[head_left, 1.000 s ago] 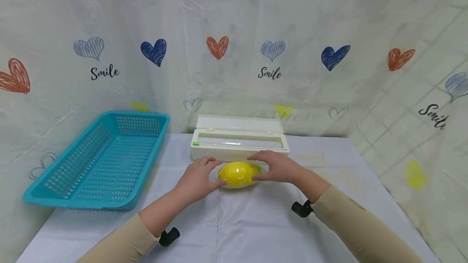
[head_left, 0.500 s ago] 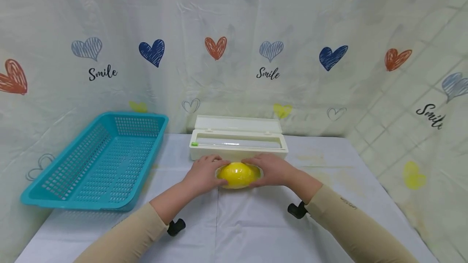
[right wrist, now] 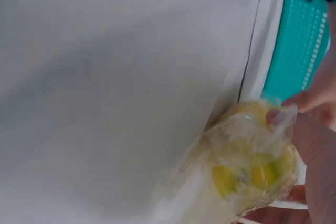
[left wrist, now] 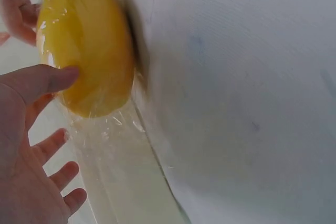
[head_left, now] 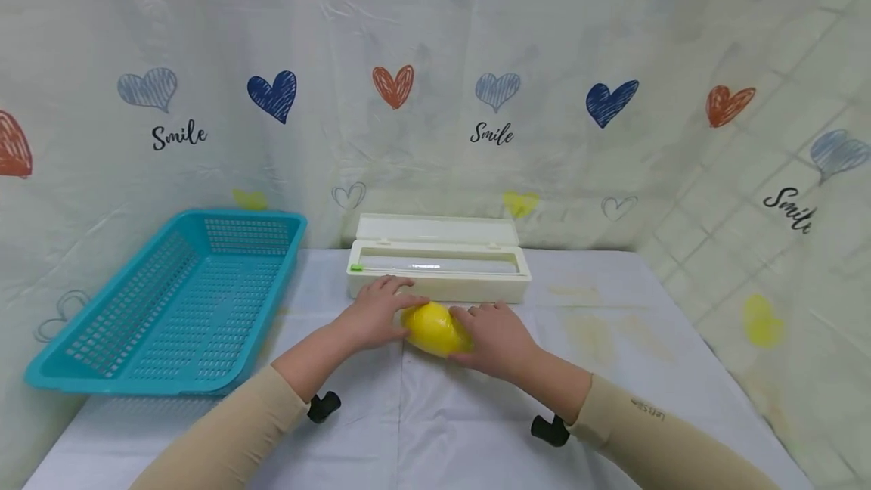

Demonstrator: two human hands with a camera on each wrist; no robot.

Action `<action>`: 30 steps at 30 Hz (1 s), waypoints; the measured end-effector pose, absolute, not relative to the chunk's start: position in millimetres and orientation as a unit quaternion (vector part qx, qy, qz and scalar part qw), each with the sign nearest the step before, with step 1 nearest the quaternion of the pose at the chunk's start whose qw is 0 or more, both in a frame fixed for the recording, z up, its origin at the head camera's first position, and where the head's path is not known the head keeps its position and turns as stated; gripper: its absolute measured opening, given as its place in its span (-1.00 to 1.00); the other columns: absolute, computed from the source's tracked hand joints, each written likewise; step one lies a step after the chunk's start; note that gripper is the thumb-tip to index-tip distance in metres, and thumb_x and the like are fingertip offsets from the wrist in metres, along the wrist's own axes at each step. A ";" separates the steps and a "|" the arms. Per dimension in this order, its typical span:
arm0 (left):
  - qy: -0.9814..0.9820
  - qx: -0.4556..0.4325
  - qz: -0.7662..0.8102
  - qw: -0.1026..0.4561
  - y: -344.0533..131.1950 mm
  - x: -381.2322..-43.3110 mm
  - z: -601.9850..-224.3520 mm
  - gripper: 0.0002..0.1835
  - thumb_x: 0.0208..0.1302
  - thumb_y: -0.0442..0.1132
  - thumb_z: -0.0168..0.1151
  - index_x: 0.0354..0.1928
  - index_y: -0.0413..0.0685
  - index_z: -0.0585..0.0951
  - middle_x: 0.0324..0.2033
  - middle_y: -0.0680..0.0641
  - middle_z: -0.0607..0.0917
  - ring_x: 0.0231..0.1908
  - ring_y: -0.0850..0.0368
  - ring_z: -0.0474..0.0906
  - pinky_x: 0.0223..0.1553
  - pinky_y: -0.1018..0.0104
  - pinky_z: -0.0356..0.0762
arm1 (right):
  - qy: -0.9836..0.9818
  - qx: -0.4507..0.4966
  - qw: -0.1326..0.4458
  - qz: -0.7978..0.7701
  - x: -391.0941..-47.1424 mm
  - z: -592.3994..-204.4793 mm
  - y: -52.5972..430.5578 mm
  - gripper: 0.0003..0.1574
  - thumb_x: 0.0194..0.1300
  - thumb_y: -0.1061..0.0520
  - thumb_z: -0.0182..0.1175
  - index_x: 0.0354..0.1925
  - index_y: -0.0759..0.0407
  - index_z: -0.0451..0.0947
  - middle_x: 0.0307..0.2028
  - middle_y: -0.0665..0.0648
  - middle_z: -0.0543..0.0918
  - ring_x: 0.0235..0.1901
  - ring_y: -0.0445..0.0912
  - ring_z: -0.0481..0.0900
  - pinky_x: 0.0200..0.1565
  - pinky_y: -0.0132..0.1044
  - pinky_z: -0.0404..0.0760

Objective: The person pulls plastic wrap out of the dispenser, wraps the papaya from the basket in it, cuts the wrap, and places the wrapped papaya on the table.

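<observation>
A smooth, mango-shaped yellow fruit (head_left: 435, 329), wrapped in clear cling film (left wrist: 113, 137), lies at a slant between both hands over the table. My left hand (head_left: 370, 314) holds its left end; in the left wrist view the thumb lies on the fruit, the index finger goes behind it and the other fingers spread apart. My right hand (head_left: 495, 340) grips the right end, thumb on the near side and fingers over the far side. Loose film hangs off the ends, and in the right wrist view wrinkled film (right wrist: 231, 156) covers the fruit's end.
Behind the hands stands a white cling film dispenser (head_left: 438, 289), its lid (head_left: 438, 230) raised and a small green slider (head_left: 356, 268) on its left. A turquoise plastic basket (head_left: 282, 278) sits at the left. White cloth (head_left: 435, 429) covers the table, with a heart-printed curtain behind.
Both hands have closed in on the fruit from its ends. The fruit has turned, its right end swinging nearer with the right hand. The head view has shifted slightly rightward.
</observation>
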State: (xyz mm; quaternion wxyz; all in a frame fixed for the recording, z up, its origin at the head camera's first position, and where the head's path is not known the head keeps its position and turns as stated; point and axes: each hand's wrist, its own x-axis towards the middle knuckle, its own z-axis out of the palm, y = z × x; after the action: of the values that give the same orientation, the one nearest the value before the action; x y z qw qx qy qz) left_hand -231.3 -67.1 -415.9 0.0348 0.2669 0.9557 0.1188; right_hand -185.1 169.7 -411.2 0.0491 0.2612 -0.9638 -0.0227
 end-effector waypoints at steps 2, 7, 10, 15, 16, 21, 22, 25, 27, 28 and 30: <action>0.956 0.264 0.118 0.036 -67.7 -231.6 -415.7 -0.39 0.21 -0.03 0.41 0.31 0.51 0.50 0.44 0.02 0.27 0.43 -0.14 0.08 0.38 -0.22 0.08 | -0.966 0.254 0.051 -0.023 -179.1 -409.5 164.2 -0.10 0.03 -0.41 0.39 0.16 0.10 0.54 -0.19 0.05 0.72 -0.27 -0.04 0.58 -0.16 -0.15 0.48; 0.959 0.258 0.113 0.028 -70.0 -229.0 -417.1 -0.37 0.27 -0.02 0.36 0.37 0.49 0.43 0.49 0.01 0.19 0.45 -0.14 0.06 0.39 -0.22 0.06 | -0.968 0.245 0.049 -0.015 -173.1 -405.2 160.3 -0.10 0.04 -0.44 0.36 0.16 0.09 0.54 -0.20 0.05 0.72 -0.30 -0.05 0.60 -0.19 -0.15 0.52; 0.963 0.238 0.125 0.008 -72.1 -221.7 -416.2 -0.35 0.27 0.00 0.35 0.40 0.40 0.41 0.47 -0.03 0.24 0.43 -0.14 0.13 0.38 -0.19 0.12 | -0.971 0.233 0.050 0.009 -174.7 -402.9 165.2 -0.08 0.05 -0.49 0.31 0.18 0.05 0.54 -0.15 0.04 0.73 -0.26 -0.03 0.64 -0.16 -0.12 0.57; 0.968 0.161 0.195 -0.015 -75.2 -195.4 -410.9 -0.39 0.28 0.05 0.32 0.38 0.27 0.45 0.29 -0.06 0.47 0.25 -0.10 0.40 0.22 -0.13 0.40 | -0.968 0.222 -0.009 0.118 -190.9 -393.3 185.0 -0.13 0.14 -0.49 0.26 0.27 -0.08 0.50 -0.14 -0.06 0.68 -0.20 -0.11 0.61 -0.21 -0.18 0.58; 0.967 0.146 0.210 -0.010 -76.1 -189.2 -410.5 -0.39 0.29 0.06 0.31 0.38 0.28 0.45 0.23 -0.04 0.52 0.18 -0.06 0.46 0.15 -0.09 0.48 | -0.961 0.232 -0.032 0.148 -196.9 -391.5 190.4 -0.15 0.18 -0.45 0.25 0.30 -0.08 0.48 -0.11 -0.05 0.68 -0.17 -0.12 0.60 -0.19 -0.18 0.58; 0.961 0.116 0.245 0.050 -77.3 -169.5 -411.5 -0.31 0.30 0.14 0.27 0.45 0.33 0.34 0.02 0.03 0.66 -0.25 0.12 0.59 -0.31 0.19 0.58 | -0.903 0.292 -0.144 0.279 -229.7 -392.0 212.9 -0.26 0.38 -0.22 0.20 0.41 -0.01 0.35 0.12 0.13 0.61 0.04 -0.01 0.58 0.04 -0.04 0.57; 0.960 0.114 0.248 0.062 -76.3 -168.3 -412.4 -0.30 0.30 0.15 0.26 0.46 0.34 0.32 -0.02 0.04 0.67 -0.31 0.15 0.56 -0.37 0.24 0.54 | -0.894 0.296 -0.159 0.297 -234.6 -393.1 215.2 -0.27 0.40 -0.16 0.18 0.43 0.00 0.33 0.15 0.17 0.60 0.06 0.02 0.57 0.07 0.00 0.56; 0.957 0.115 0.251 0.083 -71.7 -168.1 -415.1 -0.28 0.31 0.18 0.24 0.48 0.36 0.28 -0.03 0.04 0.68 -0.34 0.15 0.53 -0.40 0.26 0.50 | -0.876 0.287 -0.199 0.333 -245.5 -396.7 216.7 -0.32 0.44 -0.07 0.15 0.45 -0.05 0.30 0.19 0.21 0.57 0.12 0.07 0.56 0.12 0.08 0.53; 0.956 0.117 0.251 0.092 -68.2 -169.9 -418.2 -0.28 0.32 0.19 0.22 0.49 0.37 0.27 -0.02 0.04 0.68 -0.32 0.14 0.53 -0.38 0.25 0.51 | -0.871 0.279 -0.220 0.339 -250.1 -400.0 215.4 -0.33 0.44 -0.05 0.13 0.45 -0.10 0.30 0.21 0.19 0.56 0.16 0.06 0.54 0.14 0.11 0.50; 0.956 0.117 0.251 0.098 -66.4 -170.9 -420.1 -0.28 0.32 0.20 0.21 0.49 0.38 0.27 -0.03 0.04 0.67 -0.31 0.13 0.53 -0.37 0.24 0.51 | -0.869 0.275 -0.229 0.341 -252.0 -402.3 214.6 -0.34 0.44 -0.04 0.12 0.45 -0.12 0.30 0.20 0.19 0.57 0.15 0.06 0.55 0.14 0.12 0.50; 0.955 0.117 0.252 0.106 -63.3 -172.6 -423.3 -0.28 0.32 0.22 0.20 0.49 0.38 0.26 -0.04 0.04 0.67 -0.30 0.13 0.52 -0.35 0.22 0.51 | -0.867 0.264 -0.250 0.341 -253.9 -406.2 212.4 -0.35 0.44 -0.04 0.10 0.45 -0.18 0.31 0.20 0.14 0.58 0.12 0.01 0.56 0.12 0.09 0.51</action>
State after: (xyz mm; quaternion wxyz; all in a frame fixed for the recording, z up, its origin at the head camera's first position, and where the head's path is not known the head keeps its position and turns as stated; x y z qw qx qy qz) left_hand -172.6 -63.3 -423.3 0.1058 0.1175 0.9548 0.2517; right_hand -253.9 212.4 -406.2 -0.2498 0.2644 -0.8668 0.3409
